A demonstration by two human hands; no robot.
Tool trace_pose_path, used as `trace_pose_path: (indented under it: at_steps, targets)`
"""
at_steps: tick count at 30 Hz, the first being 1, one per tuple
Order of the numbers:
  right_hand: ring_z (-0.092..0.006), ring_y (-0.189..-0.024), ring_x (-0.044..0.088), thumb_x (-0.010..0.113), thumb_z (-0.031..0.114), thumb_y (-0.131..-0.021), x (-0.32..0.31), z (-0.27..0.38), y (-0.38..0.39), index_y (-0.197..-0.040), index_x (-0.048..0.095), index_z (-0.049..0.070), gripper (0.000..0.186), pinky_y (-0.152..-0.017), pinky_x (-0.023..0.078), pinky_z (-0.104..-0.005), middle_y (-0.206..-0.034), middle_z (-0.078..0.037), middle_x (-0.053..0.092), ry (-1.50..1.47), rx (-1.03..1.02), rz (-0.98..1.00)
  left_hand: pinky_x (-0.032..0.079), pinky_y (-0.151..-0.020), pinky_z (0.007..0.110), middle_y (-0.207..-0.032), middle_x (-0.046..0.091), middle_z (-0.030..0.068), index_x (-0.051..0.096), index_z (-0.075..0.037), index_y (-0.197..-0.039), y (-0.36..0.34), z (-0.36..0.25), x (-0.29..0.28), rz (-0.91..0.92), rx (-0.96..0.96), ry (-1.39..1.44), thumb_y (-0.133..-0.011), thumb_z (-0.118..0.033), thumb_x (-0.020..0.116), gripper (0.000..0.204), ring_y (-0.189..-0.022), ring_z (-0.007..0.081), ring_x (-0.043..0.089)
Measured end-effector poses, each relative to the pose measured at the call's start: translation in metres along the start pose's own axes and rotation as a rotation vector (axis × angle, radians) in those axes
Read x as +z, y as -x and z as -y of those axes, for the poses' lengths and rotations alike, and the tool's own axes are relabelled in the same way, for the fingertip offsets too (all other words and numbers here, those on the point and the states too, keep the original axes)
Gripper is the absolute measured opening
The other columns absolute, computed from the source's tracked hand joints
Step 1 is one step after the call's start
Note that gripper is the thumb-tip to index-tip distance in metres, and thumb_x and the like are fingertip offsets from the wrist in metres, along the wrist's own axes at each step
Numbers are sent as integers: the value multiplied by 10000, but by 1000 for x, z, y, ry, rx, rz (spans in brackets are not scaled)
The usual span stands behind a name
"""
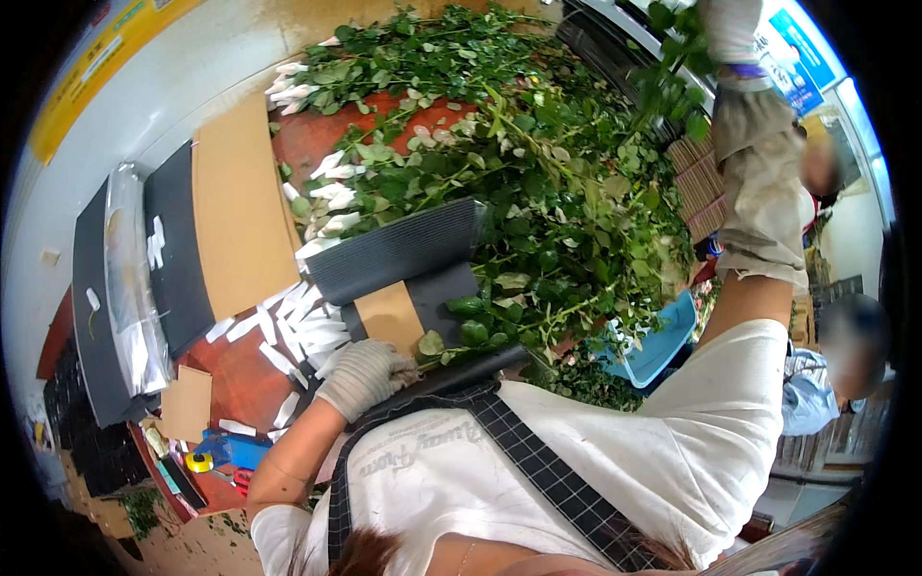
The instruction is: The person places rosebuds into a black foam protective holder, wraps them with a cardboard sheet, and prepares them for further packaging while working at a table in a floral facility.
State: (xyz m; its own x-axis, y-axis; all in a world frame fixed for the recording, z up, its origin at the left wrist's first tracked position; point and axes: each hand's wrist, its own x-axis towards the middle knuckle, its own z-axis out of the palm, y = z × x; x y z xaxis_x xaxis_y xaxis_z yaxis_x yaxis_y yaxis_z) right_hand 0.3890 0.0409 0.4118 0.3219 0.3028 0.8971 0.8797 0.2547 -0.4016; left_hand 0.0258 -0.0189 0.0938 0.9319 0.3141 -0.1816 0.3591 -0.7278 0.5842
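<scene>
Now the left hand (pixel 365 376), in a grey knitted glove, lies low at the near edge of the desk (pixel 245 379), its grip closed on the lower ends of a bunch of green stems (pixel 461 331). This bunch rests on a sheet of brown cardboard (pixel 389 315) and a dark corrugated sheet (pixel 399 252), just in front of the person's body. The leaves of the bunch reach up and to the right, into the big heap of leafy stems (pixel 519 163) that covers most of the desk.

The right hand (pixel 732 27) is raised high at the upper right, the arm in a beige sleeve cover (pixel 764 192). It wears a light glove and is among some green leaves (pixel 672 82) — whether its grip is closed on them I cannot tell, because the hand is cut by the edge of the view.

Several flower buds in white paper wraps (pixel 331 197) lie at the left side of the heap, and loose white wraps (pixel 303 331) lie near the left hand. Further left there are a large brown cardboard (pixel 240 206), dark sheets (pixel 178 245) and clear plastic bags (pixel 130 278). A yellow tape roll (pixel 199 463) sits at the corner of the desk — beside a blue tool (pixel 235 449).
</scene>
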Motion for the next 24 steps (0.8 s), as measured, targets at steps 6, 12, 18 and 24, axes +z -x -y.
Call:
trace_pose_path:
  at_steps: [6, 12, 18, 24]
  targets:
    - [-213, -995, 494, 612, 317, -849, 33, -26, 30, -1346, 370, 52, 613, -832, 412, -304, -1167, -130, 474, 332, -440, 550, 462, -680, 411, -770, 611, 101, 687, -147, -834, -1, 8, 12, -12, 32, 11, -729, -226, 611, 152, -762, 289, 581]
    - [-313, -1168, 483, 699, 399, -744, -10, -72, 163, -1301, 366, -40, 784, -961, 422, -383, -1290, -220, 461, 488, 291, 1313, 439, -764, 397, -892, 597, 76, 699, -180, -737, -13, -11, -4, -148, 50, -107, -644, -229, 690, 106, -872, 290, 537]
    - [-241, -869, 627, 582, 132, -829, -26, -106, 226, -1188, 551, 130, 360, -777, 531, -354, -979, -113, 637, 739, 436, 1394, 315, -986, 448, -1110, 571, 153, 709, -137, -732, -9, 14, 15, -202, 67, -68, -587, -245, 743, 184, -1092, 334, 479]
    - [-265, -768, 648, 610, 34, -756, -145, -101, 106, -1064, 602, 107, 316, -650, 551, -338, -918, -108, 646, 1027, 405, 534, 280, -1021, 465, -1144, 560, 156, 714, -135, -773, -6, 8, 15, -140, 28, -108, -612, -250, 727, 198, -1114, 335, 470]
